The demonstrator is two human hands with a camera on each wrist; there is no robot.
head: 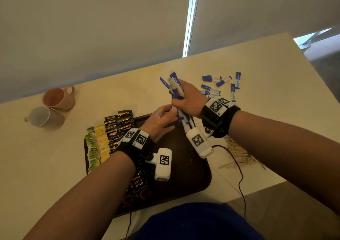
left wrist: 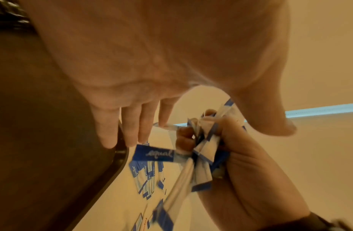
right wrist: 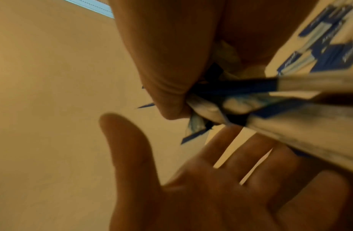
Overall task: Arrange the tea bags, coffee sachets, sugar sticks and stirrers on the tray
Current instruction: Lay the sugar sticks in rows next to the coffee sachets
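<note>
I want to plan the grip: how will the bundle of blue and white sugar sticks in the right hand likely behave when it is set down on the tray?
The sugar sticks fan out at different angles from the right hand, so they probably slide apart once released. They look thin and light, likely bending easily. The open left hand beside them could square them.

"equal" — on a blue sugar stick (left wrist: 154, 154)

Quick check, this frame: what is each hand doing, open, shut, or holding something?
Left hand: open, fingers straight, holding nothing, beside the bundle.
Right hand: fingers curled round a bundle of blue-and-white sugar sticks.
</note>
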